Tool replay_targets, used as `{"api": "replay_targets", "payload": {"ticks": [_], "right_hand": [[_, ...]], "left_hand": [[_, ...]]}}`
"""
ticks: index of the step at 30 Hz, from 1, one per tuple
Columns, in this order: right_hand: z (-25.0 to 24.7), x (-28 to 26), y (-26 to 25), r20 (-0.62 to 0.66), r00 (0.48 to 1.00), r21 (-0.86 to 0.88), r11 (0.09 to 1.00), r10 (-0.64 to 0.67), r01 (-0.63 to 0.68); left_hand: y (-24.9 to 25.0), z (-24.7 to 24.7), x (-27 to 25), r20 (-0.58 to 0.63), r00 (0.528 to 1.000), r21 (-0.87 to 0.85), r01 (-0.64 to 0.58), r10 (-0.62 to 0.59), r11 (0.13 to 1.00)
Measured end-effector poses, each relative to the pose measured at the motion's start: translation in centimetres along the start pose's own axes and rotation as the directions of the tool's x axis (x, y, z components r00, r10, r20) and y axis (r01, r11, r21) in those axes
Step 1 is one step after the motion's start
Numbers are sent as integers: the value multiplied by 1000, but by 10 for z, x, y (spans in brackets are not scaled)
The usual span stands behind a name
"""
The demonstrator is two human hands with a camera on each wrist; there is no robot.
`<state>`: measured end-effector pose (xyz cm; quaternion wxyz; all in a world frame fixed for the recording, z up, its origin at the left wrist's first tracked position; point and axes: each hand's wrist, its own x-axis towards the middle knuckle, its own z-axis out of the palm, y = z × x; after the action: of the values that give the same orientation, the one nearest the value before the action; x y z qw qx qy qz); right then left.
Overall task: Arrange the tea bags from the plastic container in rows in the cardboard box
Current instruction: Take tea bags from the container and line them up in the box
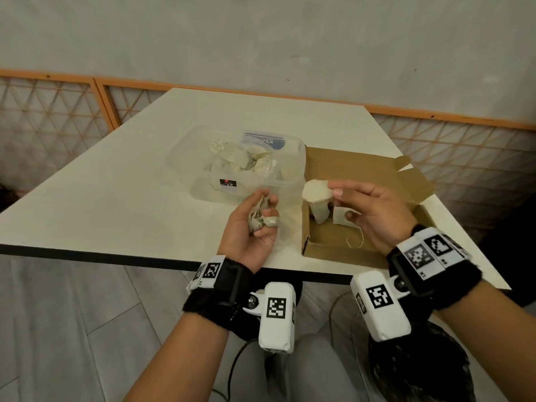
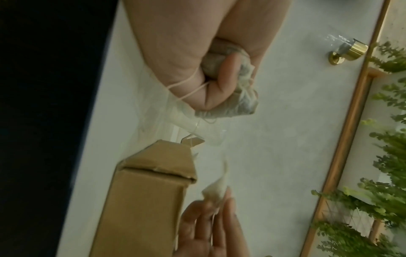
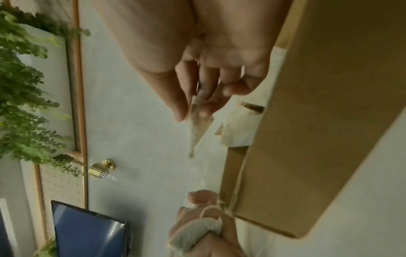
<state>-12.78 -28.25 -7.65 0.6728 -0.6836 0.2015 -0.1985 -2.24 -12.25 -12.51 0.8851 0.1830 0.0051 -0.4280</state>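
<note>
Off-white counter (image 1: 116,198) with a dark edge; plain brown cardboard box (image 1: 342,250) at right of centre; pale cream tea bags (image 1: 246,161) inside the clear plastic container (image 1: 298,169); black wristbands (image 1: 223,288) bearing black-and-white square-patterned markers; orange-framed lattice panel (image 1: 43,111) at upper left.

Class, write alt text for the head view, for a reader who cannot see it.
Over a white table, the right hand pinches one tea bag above an open cardboard box that already holds two, while the left hand grips a bunch of tea bags. A clear plastic container with more bags stands beside the box.
</note>
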Motion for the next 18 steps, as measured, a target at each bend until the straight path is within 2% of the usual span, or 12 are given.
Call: {"api": "replay_targets", "payload": {"ticks": [2, 3, 6, 9, 11, 15, 18], "right_hand": [[-4, -4, 2, -117, 992, -103, 994, -45, 32], [-4, -8, 3, -132, 989, -162, 986, -62, 41], [6, -21, 2, -17, 992, -319, 941, -123, 111], [18, -28, 2, 35, 973, -366, 903, -230, 226], [18, -25, 3, -20, 969, -311, 923, -247, 228], [7, -22, 6, -83, 988, -48, 990, -133, 129], [-2, -23, 8, -24, 998, 86, 994, -63, 65]], "left_hand": [[3, 4, -1, -4, 1000, -32, 20, -20, 999], [3, 8, 0, -11, 1000, -39, 20, -20, 999], [-4, 28, 0, 3, 1000, -33, 13, -13, 999], [-18, 51, 3, 17, 1000, 85, 0, -2, 996], [-28, 62, 7, 35, 999, 167, -7, 2, 986], [-35, 69, 13, 92, 995, 266, 7, -32, 964], [-35, 72, 14, 123, 989, 344, 36, -83, 938]]}}
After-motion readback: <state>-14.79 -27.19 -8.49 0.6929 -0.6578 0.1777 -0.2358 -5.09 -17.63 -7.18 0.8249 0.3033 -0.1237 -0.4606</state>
